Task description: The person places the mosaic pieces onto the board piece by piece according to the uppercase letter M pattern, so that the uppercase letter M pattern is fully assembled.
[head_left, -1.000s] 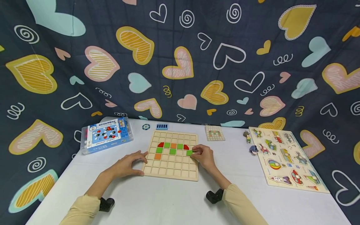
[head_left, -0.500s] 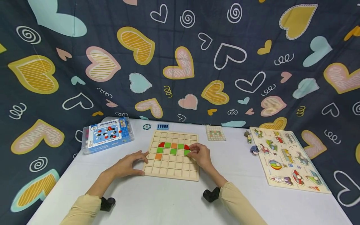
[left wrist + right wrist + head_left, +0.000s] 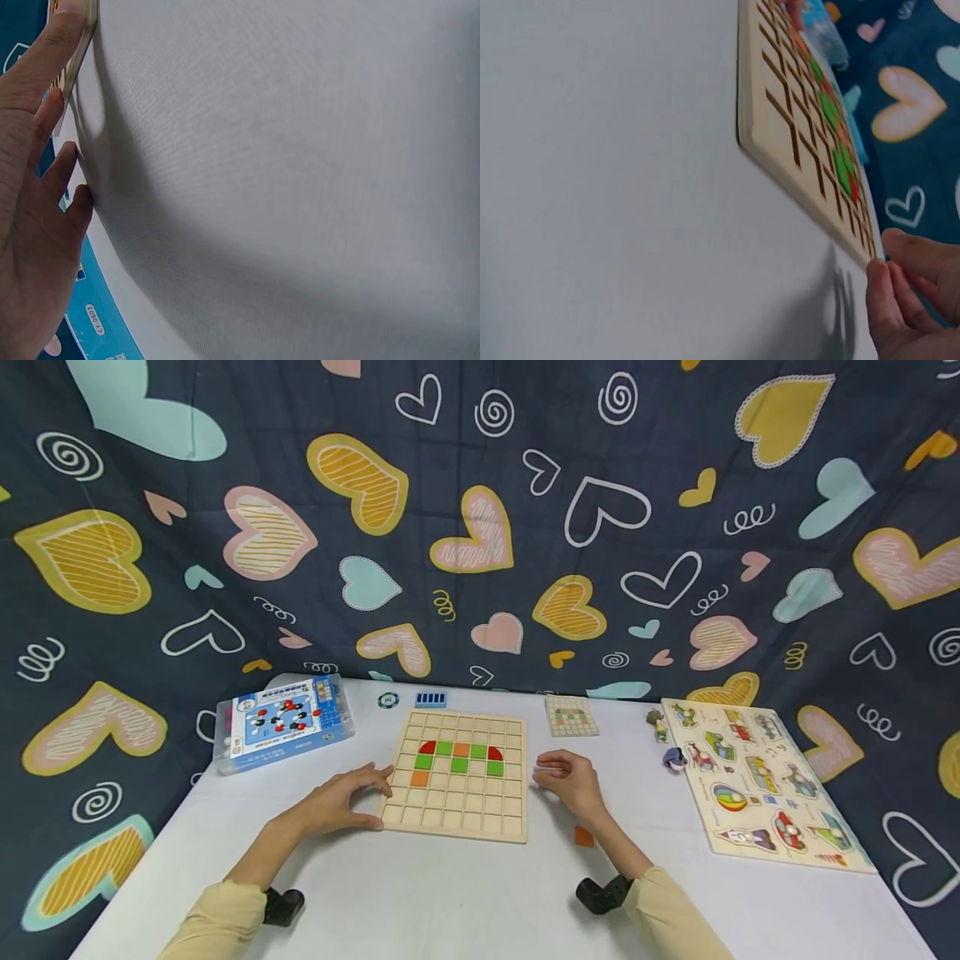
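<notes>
A square wooden grid board [image 3: 465, 806] lies on the white table, bearing green square tiles such as this green tile [image 3: 495, 768], orange squares and two red quarter-round tiles [image 3: 495, 753]. My left hand [image 3: 333, 802] rests at the board's left side, thumb by the near corner and fingertips along the edge. Just off the right edge hovers my right hand [image 3: 573, 781], fingers loosely bent and nothing between them; the right wrist view shows its fingertips [image 3: 877, 270] overlapping the board's corner. Beside the right forearm lies an orange tile [image 3: 584, 836] on the cloth.
Behind the board are a small pattern card [image 3: 572, 717], a blue piece with dark bars [image 3: 431, 699] and a round chip [image 3: 387, 700]. A boxed molecule kit [image 3: 285, 722] stands back left. At right lie a picture peg puzzle [image 3: 765, 785] and small figures [image 3: 674, 760].
The right hand has set the green tile into a cell under the right red piece, let go and drawn back rightward off the board. An orange tile now shows by the forearm. Left hand unmoved.
</notes>
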Available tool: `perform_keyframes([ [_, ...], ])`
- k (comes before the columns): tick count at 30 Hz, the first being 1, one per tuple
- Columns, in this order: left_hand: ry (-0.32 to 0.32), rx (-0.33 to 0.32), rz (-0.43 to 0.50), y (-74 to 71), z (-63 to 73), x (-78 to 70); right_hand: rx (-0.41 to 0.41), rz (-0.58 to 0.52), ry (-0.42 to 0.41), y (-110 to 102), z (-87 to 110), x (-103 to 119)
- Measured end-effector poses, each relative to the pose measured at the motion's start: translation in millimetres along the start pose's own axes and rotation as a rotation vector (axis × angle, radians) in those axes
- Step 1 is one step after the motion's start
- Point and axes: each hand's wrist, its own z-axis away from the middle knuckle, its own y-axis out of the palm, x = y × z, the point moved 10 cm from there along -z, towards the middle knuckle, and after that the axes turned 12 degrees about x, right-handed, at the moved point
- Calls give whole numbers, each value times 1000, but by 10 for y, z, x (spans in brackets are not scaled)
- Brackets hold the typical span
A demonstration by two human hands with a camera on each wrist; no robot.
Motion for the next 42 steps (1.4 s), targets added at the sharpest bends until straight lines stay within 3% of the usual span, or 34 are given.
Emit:
perform_keyframes([
  [7,-7,3,1,15,12,2,85,-77,25,-255,214,-166],
  [14,-16,-2,-6,20,29,27,154,-13,7,-496,468,-309],
  [21,-7,-3,8,7,30,30,239,49,-29,-495,750,-433],
  [24,-3,-8,4,-6,36,29,223,95,-72,-461,831,-414],
  [32,9,-11,3,-23,31,16,57,265,-180,-441,889,-319],
  [37,-9,-4,8,-10,13,25,34,262,-152,-441,884,-347],
  [42,-16,4,11,7,-8,24,28,172,-155,-455,875,-358],
])
